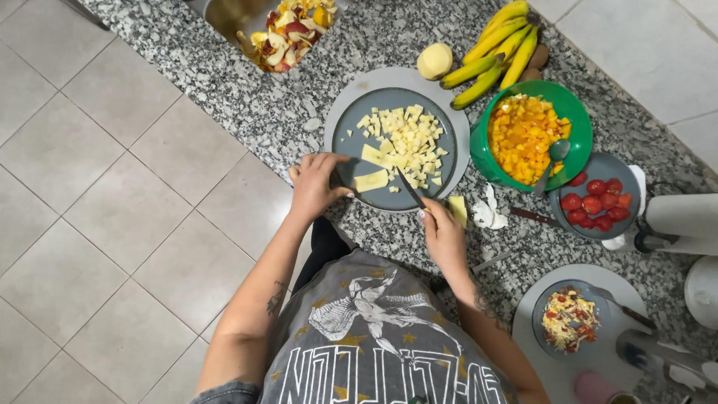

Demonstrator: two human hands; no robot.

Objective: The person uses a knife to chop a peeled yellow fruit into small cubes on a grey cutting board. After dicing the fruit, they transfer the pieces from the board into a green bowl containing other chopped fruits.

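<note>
On the grey plate (342, 142), which sits mid-bench on the speckled granite bench (247, 105) close to its front edge, the left hand (318, 183) is curled with fingertips pressing down beside a pale slab of peeled fruit (372, 180), while the right hand (443, 233) is closed around the handle of a small knife (410, 188) whose blade points toward that slab. A heap of small pale cubes (407, 138) covers the far half of the plate. The slab looks firm but wet, so it is likely light, slippery on its cut faces and easy to bruise; it seems best pinned from above with bent fingertips at the end away from the blade. Another cut piece (458, 210) lies just off the plate's near rim by the right hand. Toward the bench's back edge lie a bunch of yellow bananas (497, 49) and a peeled round fruit (434, 60); a green bowl (572, 112) of orange dice and a grey bowl of red tomatoes (598, 202) stand to the right. No packages or labels are legible; a white roll (684, 217) lies at the right edge.
</note>
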